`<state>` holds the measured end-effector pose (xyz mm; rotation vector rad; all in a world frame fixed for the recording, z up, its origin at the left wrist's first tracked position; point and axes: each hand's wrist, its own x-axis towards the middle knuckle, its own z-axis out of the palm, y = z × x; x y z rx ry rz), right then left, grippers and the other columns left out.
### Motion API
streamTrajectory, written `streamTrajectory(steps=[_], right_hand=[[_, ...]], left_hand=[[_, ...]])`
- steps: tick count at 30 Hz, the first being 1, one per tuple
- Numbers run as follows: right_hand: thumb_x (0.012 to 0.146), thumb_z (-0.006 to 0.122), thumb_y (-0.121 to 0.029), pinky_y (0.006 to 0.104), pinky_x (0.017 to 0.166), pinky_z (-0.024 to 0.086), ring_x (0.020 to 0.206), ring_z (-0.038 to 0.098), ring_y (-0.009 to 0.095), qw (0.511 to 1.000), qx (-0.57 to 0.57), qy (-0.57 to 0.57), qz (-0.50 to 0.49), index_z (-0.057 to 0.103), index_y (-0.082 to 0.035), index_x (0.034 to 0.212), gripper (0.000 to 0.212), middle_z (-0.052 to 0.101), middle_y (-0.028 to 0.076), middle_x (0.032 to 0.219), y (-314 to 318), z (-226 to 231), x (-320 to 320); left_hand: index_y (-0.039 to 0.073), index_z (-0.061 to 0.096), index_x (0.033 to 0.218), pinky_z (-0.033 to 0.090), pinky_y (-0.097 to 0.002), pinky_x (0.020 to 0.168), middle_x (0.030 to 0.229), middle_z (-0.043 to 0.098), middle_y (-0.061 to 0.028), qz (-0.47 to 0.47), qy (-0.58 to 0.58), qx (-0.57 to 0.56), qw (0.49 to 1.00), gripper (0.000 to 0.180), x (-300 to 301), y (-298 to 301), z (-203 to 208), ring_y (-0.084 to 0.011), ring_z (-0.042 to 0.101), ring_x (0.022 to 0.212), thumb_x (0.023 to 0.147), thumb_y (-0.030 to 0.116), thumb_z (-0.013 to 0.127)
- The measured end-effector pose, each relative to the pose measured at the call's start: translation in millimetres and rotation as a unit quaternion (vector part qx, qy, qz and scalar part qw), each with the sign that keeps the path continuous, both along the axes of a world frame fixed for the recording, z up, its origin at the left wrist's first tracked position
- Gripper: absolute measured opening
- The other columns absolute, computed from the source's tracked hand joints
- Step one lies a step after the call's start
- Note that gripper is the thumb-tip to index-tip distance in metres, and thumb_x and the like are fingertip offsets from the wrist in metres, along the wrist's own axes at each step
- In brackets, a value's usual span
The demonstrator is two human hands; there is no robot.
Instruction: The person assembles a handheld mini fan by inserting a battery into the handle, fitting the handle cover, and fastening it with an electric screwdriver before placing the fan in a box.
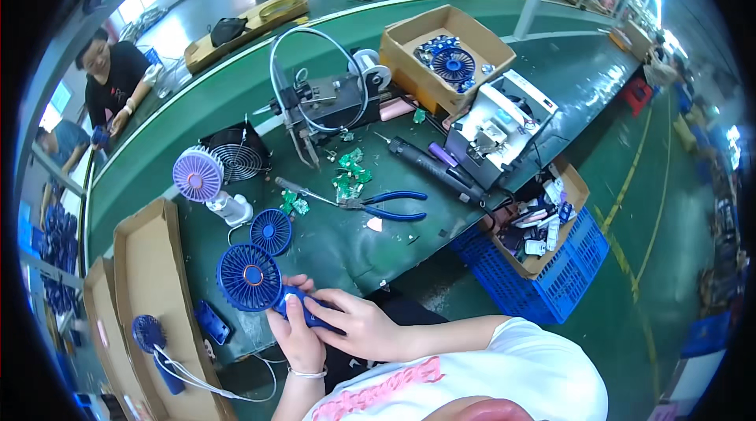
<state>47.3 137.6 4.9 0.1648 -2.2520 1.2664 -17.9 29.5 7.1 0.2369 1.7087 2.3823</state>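
Note:
A dark blue handheld fan (234,295) is held between my two hands, its round grille toward the left. My left hand (298,334) wraps around the neck of the fan, the thumb lying on it. The fingers of my right hand (364,329) close on the handle from the other side. Just beyond the fan, a loose blue fan grille (271,232) lies on the green bench (331,252). Past it a purple and white fan (198,175) stands upright. Blue-handled cutting pliers (386,205) lie beside tweezers (303,191) and small green circuit boards (352,173).
A soldering stand (331,98) with a wire spool stands at the back. An electric screwdriver (433,169) lies near a white machine (504,126). Cardboard boxes (449,15) hold fan parts. A tray (150,263) at left holds another fan (148,334). A person (118,78) sits across.

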Motion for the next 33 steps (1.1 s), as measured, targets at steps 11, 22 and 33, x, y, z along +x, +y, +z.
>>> streamTrajectory(steps=[11,22,33], right_hand=[[0.081,0.073,-0.014,0.0366,0.084,0.055,0.107,0.061,0.033,1.000,0.027,0.016,0.001,0.057,0.002,0.124,0.049,0.055,0.019,0.121,2.6,-12.6,0.7],[0.081,0.073,-0.010,0.0360,0.080,0.057,0.099,0.064,0.031,0.996,-0.072,-0.013,0.051,0.059,0.005,0.119,0.043,0.058,0.018,0.116,15.4,-6.8,-4.8],[0.077,0.078,-0.013,0.0330,0.078,0.055,0.091,0.065,0.024,0.989,-0.109,-0.059,0.083,0.061,-0.001,0.121,0.049,0.059,0.013,0.107,28.7,9.2,-12.9]], left_hand=[[-0.001,0.040,0.128,0.047,-0.0360,0.093,0.116,0.058,-0.0161,-0.014,0.009,-0.027,0.999,0.030,1.7,1.9,-5.3,-0.0226,0.060,0.102,0.102,0.014,0.043],[-0.002,0.032,0.132,0.043,-0.0392,0.099,0.125,0.051,-0.0170,-0.032,0.067,-0.096,0.993,0.035,1.6,5.2,-7.5,-0.0243,0.055,0.110,0.101,0.010,0.041],[-0.001,0.035,0.137,0.048,-0.0380,0.092,0.117,0.056,-0.0185,-0.025,0.060,-0.010,0.998,0.040,3.0,2.7,-5.9,-0.0276,0.059,0.105,0.103,0.019,0.041]])
